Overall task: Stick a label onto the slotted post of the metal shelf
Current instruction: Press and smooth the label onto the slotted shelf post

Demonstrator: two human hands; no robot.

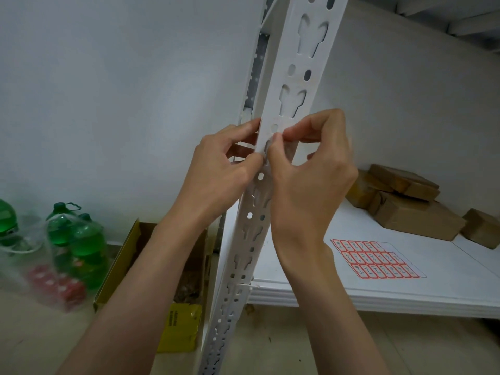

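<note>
1. Fingers (281,136) of the right hand (305,185) are pinched together against the front face of the slotted post (295,85), thumb meeting forefinger at the spot; the label itself is hidden under them, so I cannot tell how much of it is stuck.
2. Left hand (216,171) curls round the post's left edge, thumb on the front and fingertips behind, steadying it just beside the right thumb.
3. Judgement for the step: the label wants a flat strip of metal between the round holes and the keyhole slots, since an edge laid over an opening would lift. Pressing from one end to the other should keep it smooth.
4. The metal shelf (405,282) extends to the right of the post; a label sheet (376,259) with red-bordered stickers lies on it, well apart from the hands, some spaces already bare.
5. Cardboard parcels (405,201) are stacked further back on the shelf.
6. On the floor to the left stand an open yellow box (178,326) and bagged green bottles (78,239); nothing blocks the post.
</note>
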